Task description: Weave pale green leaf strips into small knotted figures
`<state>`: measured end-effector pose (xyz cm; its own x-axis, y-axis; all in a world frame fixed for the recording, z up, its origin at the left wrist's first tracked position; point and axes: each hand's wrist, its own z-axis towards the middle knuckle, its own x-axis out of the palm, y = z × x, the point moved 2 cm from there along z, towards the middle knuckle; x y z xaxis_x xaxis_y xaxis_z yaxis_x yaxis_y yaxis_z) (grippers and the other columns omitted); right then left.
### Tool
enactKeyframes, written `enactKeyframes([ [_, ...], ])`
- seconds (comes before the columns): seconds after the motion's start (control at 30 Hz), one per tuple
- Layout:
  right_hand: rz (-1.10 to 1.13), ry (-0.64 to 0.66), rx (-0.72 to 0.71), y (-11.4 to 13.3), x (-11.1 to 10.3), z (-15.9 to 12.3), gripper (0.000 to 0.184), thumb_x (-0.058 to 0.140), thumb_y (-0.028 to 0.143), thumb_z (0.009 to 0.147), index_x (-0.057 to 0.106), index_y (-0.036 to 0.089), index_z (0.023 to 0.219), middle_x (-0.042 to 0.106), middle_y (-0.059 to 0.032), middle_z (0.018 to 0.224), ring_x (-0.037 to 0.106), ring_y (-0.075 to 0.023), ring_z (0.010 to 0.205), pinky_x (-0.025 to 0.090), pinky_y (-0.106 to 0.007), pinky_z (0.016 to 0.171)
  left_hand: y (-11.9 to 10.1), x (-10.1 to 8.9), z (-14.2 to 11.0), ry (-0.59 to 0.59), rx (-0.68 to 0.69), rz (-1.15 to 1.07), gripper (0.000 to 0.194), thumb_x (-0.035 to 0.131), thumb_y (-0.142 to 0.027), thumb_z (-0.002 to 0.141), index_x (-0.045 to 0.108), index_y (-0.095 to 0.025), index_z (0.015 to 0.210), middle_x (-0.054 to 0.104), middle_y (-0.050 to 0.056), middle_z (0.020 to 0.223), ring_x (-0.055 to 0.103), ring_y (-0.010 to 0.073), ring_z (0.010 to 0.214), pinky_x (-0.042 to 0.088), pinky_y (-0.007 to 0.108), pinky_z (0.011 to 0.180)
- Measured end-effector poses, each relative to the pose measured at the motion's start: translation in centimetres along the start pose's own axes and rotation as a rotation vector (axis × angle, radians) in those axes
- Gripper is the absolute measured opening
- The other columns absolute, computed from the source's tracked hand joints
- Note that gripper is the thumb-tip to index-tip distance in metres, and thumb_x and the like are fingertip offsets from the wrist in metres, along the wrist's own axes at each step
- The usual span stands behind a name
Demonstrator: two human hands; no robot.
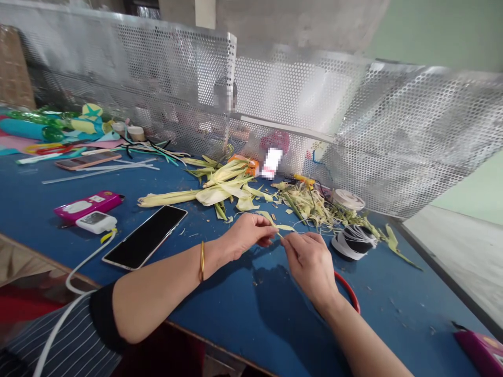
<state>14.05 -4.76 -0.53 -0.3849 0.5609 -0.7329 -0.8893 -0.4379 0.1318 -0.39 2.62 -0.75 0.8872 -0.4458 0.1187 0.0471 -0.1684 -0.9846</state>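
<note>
My left hand [247, 233] and my right hand [308, 259] meet over the blue table [243, 314], each pinching an end of a thin pale-yellow leaf strip [283, 228] held between them. A gold bangle circles my left wrist. Just beyond the hands lies a pile of yellow-green leaves [220, 188], and to their right a heap of leaf scraps [314, 207]. A spool of white thread [353, 241] stands close to my right hand, with a red ring [349, 290] partly hidden under my right wrist.
A black phone [145, 236], a pink device [88, 203] and a white charger [96, 221] with a cable lie at the left. A roll of tape [348, 199] sits behind the scraps. Perforated metal screens [298, 99] wall the far edge. Colourful craft pieces [58, 131] crowd the far left.
</note>
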Motion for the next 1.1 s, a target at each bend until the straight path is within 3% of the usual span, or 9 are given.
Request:
enactKeyframes([
  [0.17, 0.074, -0.004, 0.022, 0.1, -0.4, 0.1, 0.034, 0.046, 0.021, 0.099, 0.05, 0.021, 0.065, 0.053, 0.0025, 0.055, 0.05, -0.0135, 0.055, 0.038, -0.03, 0.072, 0.4, -0.5, 0.5, 0.011, -0.01, 0.007, 0.021, 0.079, -0.028, 0.071, 0.065, -0.014, 0.065, 0.06, -0.002, 0.06, 0.054, 0.0084, 0.053, 0.049, 0.026, 0.06],
  [0.3, 0.182, 0.067, 0.054, -0.1, -0.5, 0.1, 0.036, 0.043, 0.026, 0.1, 0.056, 0.021, 0.067, 0.059, 0.0008, 0.059, 0.057, -0.0149, 0.061, 0.041, -0.03, 0.073, 0.1, -0.6, 0.3, 0.039, -0.043, -0.02, 0.024, 0.08, -0.031, 0.07, 0.063, -0.014, 0.066, 0.06, -0.001, 0.062, 0.055, 0.0089, 0.054, 0.049, 0.026, 0.059],
  [0.4, 0.228, 0.003, 0.211, -1.3, -0.6, 0.3, 0.029, 0.043, 0.033, 0.1, 0.067, 0.022, 0.087, 0.07, -0.004, 0.081, 0.065, -0.019, 0.078, 0.045, -0.03, 0.072, -0.3, -0.5, 0.0, 0.072, -0.075, -0.043, 0.026, 0.075, -0.036, 0.074, 0.062, -0.014, 0.068, 0.061, -0.001, 0.063, 0.056, 0.0097, 0.055, 0.048, 0.025, 0.058],
  [0.5, 0.264, -0.012, 0.312, -2.7, -0.1, 0.4, 0.023, 0.053, 0.036, 0.094, 0.069, 0.021, 0.103, 0.072, -0.0083, 0.101, 0.067, -0.0225, 0.086, 0.047, -0.031, 0.066, -0.4, -0.4, -0.2, 0.116, -0.111, -0.027, 0.031, 0.072, -0.042, 0.077, 0.061, -0.015, 0.067, 0.062, 0.0, 0.062, 0.056, 0.0101, 0.052, 0.047, 0.026, 0.056],
  [0.57, 0.309, 0.075, 0.272, -3.0, 0.5, 0.4, 0.021, 0.057, 0.035, 0.092, 0.07, 0.022, 0.101, 0.074, -0.0071, 0.098, 0.068, -0.0223, 0.083, 0.048, -0.032, 0.069, -0.3, -0.4, -0.2, 0.136, -0.116, 0.003, 0.035, 0.072, -0.048, 0.075, 0.061, -0.015, 0.069, 0.062, 0.0, 0.063, 0.056, 0.0102, 0.052, 0.045, 0.026, 0.054],
  [0.63, 0.305, 0.121, 0.208, -2.9, 1.1, 0.3, 0.019, 0.054, 0.031, 0.095, 0.07, 0.022, 0.092, 0.075, -0.0037, 0.086, 0.067, -0.0208, 0.08, 0.047, -0.035, 0.082, -0.1, -0.5, -0.1, 0.147, -0.108, 0.03, 0.041, 0.074, -0.054, 0.072, 0.062, -0.015, 0.069, 0.062, 0.0, 0.064, 0.055, 0.0102, 0.053, 0.041, 0.025, 0.051],
  [0.77, 0.113, 0.055, 0.077, -1.9, 1.0, 0.0, 0.022, 0.05, 0.024, 0.098, 0.068, 0.022, 0.086, 0.072, -0.0011, 0.078, 0.064, -0.018, 0.074, 0.035, -0.04, 0.099, 0.1, -0.5, 0.0, 0.163, -0.089, 0.12, 0.047, 0.077, -0.06, 0.065, 0.059, -0.016, 0.065, 0.057, -0.002, 0.058, 0.052, 0.0094, 0.05, 0.032, 0.024, 0.045],
  [0.93, -0.121, 0.046, -0.108, -1.2, 0.3, 0.1, 0.023, 0.046, 0.014, 0.097, 0.066, 0.021, 0.088, 0.068, -0.0022, 0.074, 0.061, -0.0183, 0.072, 0.032, -0.041, 0.1, 0.2, -0.3, -0.1, 0.137, -0.095, 0.2, 0.034, 0.078, -0.044, 0.065, 0.059, -0.017, 0.059, 0.058, -0.001, 0.053, 0.049, 0.0089, 0.044, 0.029, 0.024, 0.044],
  [1.1, -0.077, 0.021, -0.041, -1.7, 0.4, -0.1, 0.024, 0.047, 0.011, 0.094, 0.067, 0.021, 0.085, 0.071, -0.0027, 0.075, 0.062, -0.0178, 0.072, 0.034, -0.04, 0.097, 0.3, -0.3, 0.0, 0.175, -0.114, 0.179, 0.024, 0.076, -0.033, 0.065, 0.06, -0.017, 0.057, 0.056, -0.001, 0.049, 0.05, 0.0098, 0.045, 0.03, 0.024, 0.044],
])
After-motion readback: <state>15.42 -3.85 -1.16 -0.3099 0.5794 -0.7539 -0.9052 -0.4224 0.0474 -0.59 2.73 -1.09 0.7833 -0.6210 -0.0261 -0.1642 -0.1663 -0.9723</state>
